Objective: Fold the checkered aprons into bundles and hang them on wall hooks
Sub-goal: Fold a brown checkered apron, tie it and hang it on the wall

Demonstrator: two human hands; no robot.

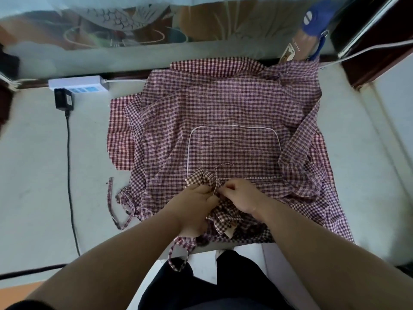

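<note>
My left hand (194,206) has its fingers curled round a bunched brown-checked apron (224,218), gripping the cloth at its gathered middle. My right hand (240,195) meets it from the other side, thumb and fingertips pinching the same cloth just beside my left fingers, so the two hands touch over the bundle. Part of the brown check puffs up above my knuckles and the rest is crumpled below my wrists, near the front edge of the counter (33,166). The bundle lies on top of a purple-checked apron (223,104) spread flat and wrinkled across the middle of the counter, with a pocket (233,148) edged in white piping just beyond my hands. How many purple layers are stacked there I cannot tell. A red-checked apron (118,139) sticks out from under the pile on the left. A loose strap (110,198) trails on the counter to the left of the pile, and a checked loop (177,256) hangs over the front edge beneath my left wrist. Farther left, at the back, a white power strip (78,84) lies along the wall with a black adapter (64,100) beside it, and its dark cable (69,171) runs toward me. In the far right corner stands a blue object (317,16), too blurred to identify.
</note>
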